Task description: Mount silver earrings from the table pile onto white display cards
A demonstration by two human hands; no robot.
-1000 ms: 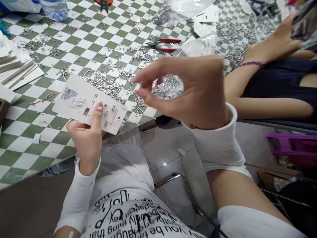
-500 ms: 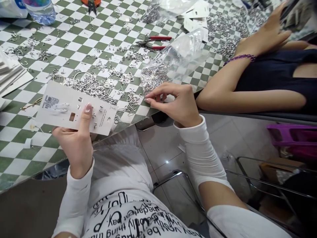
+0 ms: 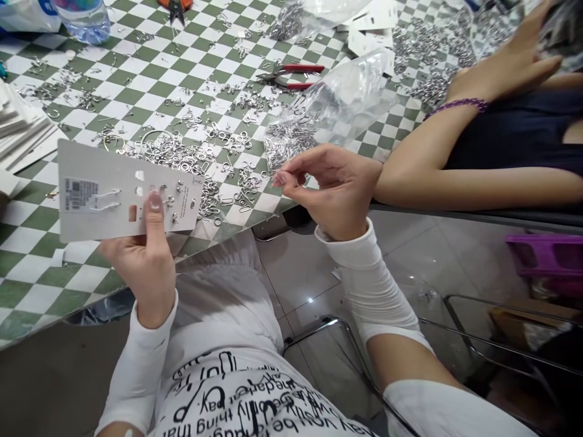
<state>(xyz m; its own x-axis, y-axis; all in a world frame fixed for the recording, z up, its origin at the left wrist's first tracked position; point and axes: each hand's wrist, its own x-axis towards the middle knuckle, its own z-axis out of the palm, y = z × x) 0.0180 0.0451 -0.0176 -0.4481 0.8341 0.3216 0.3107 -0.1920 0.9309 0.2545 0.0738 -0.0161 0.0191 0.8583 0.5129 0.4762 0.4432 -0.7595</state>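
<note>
My left hand (image 3: 148,261) grips a white earring card (image 3: 125,170) by its lower edge, thumb across the front. A barcode label and several small metal earring parts show on the card's face. To the right, my right hand (image 3: 334,185) hangs over the table edge with thumb and forefinger pinched together. Whatever lies between those fingertips is too small to name. Behind the card spreads a pile of silver rings and findings (image 3: 177,152). Just beyond my right fingertips lies a clear plastic bag (image 3: 291,142) with many small silver pieces.
Red-handled pliers (image 3: 291,76) and orange-handled pliers (image 3: 175,9) lie farther back on the checkered table (image 3: 27,267). A stack of white cards (image 3: 27,130) sits at left, near a water bottle (image 3: 86,21). Another person's arm (image 3: 419,152) rests at the right.
The card in my left hand has tilted to face me more squarely. My right hand stays pinched, turned slightly and shifted a little. The whole view has moved slightly.
</note>
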